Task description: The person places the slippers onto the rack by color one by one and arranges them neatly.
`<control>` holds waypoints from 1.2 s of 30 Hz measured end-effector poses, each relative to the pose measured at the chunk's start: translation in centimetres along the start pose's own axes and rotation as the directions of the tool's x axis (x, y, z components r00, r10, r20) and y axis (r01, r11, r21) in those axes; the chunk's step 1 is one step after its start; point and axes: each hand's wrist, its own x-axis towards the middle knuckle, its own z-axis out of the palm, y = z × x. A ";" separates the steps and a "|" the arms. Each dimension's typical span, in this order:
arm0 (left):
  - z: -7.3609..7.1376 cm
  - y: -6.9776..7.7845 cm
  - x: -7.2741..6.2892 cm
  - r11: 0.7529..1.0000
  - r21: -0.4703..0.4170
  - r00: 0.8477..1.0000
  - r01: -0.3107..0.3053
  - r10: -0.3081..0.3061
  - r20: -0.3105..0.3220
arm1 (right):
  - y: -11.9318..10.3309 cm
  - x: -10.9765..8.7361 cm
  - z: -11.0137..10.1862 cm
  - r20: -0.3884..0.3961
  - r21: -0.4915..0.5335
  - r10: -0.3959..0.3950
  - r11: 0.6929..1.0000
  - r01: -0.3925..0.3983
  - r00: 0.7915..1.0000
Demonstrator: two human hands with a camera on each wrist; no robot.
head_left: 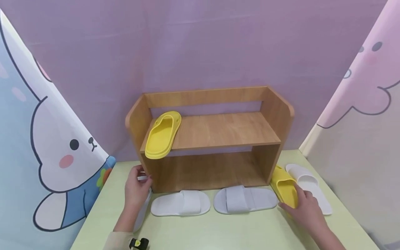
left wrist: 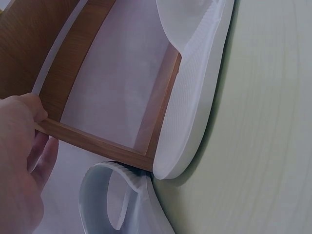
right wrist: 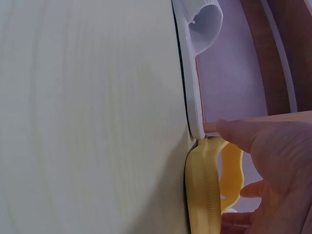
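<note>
A small wooden shoe rack (head_left: pixel 226 128) stands against the backdrop, with a yellow slipper (head_left: pixel 160 139) on the left of its upper board. At its left side panel my left hand (head_left: pixel 135 189) pinches the front edge, thumb in front and fingers on the outer side. My right hand (head_left: pixel 307 208) hovers around the heel end of another yellow slipper (head_left: pixel 284 189) beside the rack's right side. In the right wrist view its thumb and fingers (right wrist: pixel 251 190) stay spread above that slipper (right wrist: pixel 204 190); I cannot tell whether they touch it.
A white slipper (head_left: pixel 167 204) and a pale grey one (head_left: pixel 260 198) lie sideways before the rack. One more white slipper (head_left: pixel 317 194) is at the far right. Behind my left arm, another pale slipper (head_left: pixel 143 213) is mostly hidden. Printed fabric (head_left: pixel 62 139) bounds the pale green table (head_left: pixel 218 232).
</note>
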 end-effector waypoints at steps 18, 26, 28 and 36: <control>-0.1 -0.1 0.0 1.000 0.015 1.000 0.004 -0.004 0.018 | 0.6 -0.1 0.9 0.022 0.021 0.038 0.999 -0.039 0.999; -0.1 -0.1 0.0 1.000 0.017 1.000 0.010 -0.011 0.027 | 0.3 0.0 1.2 -0.090 0.037 0.023 0.999 -0.020 0.996; -0.1 0.0 0.0 1.000 0.019 0.999 0.016 -0.017 0.030 | 0.1 0.2 1.1 -0.103 0.048 0.035 0.998 -0.030 0.994; -0.2 0.1 0.0 0.999 0.030 0.998 0.043 -0.044 0.040 | -0.3 0.7 0.9 -0.167 0.082 0.051 0.996 -0.038 0.985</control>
